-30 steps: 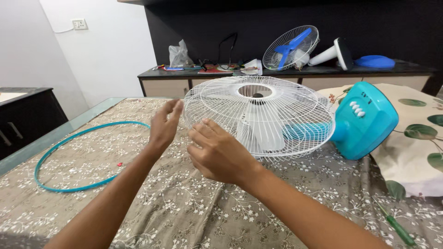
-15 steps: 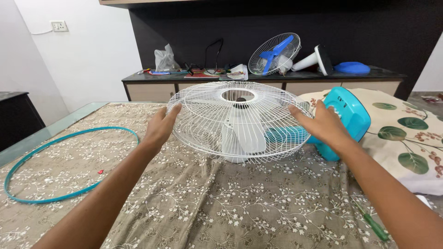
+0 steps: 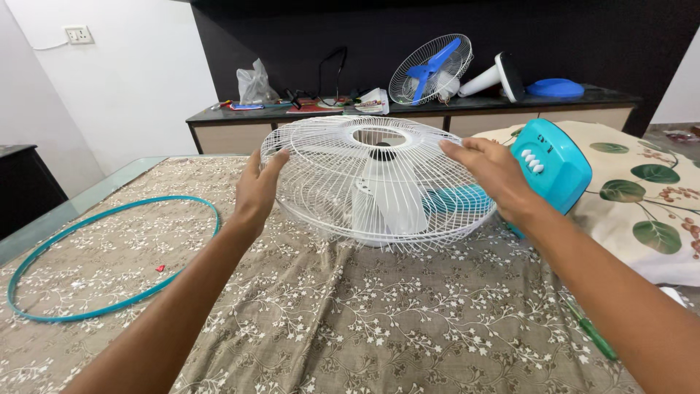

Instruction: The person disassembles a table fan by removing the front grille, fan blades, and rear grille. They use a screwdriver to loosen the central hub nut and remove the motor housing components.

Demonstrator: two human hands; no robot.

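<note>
Both hands grip the white wire fan guard [image 3: 375, 179], which sits at the centre of the table [image 3: 109, 182], tilted slightly with its open ring facing up. The left hand [image 3: 257, 191] presses the guard's rim at 9 o'clock, fingers spread upward along the wires. The right hand [image 3: 494, 177] lies over the rim at 3 o'clock, fingers curled across the top wires. Each hand is in firm contact with the guard.

Through the wires a white blade [image 3: 386, 204] and a teal blade [image 3: 459, 198] show inside; whether the guard rests on the rear cage or is lifted clear of it cannot be told from here. The teal fan base [image 3: 554, 164] with white buttons lies just beyond the right hand, at 3 o'clock from the guard.

A floral brown cloth [image 3: 350, 321] covers the table. A teal ring [image 3: 109, 255] lies flat at 8 o'clock, well apart from the guard. A green screwdriver [image 3: 590, 332] lies at 5 o'clock, beside the right forearm. A leaf-print pillow [image 3: 649, 197] sits at the far right. On the rear counter [image 3: 408, 109], at 12 o'clock, stands a second fan with a blue blade [image 3: 430, 69].
</note>
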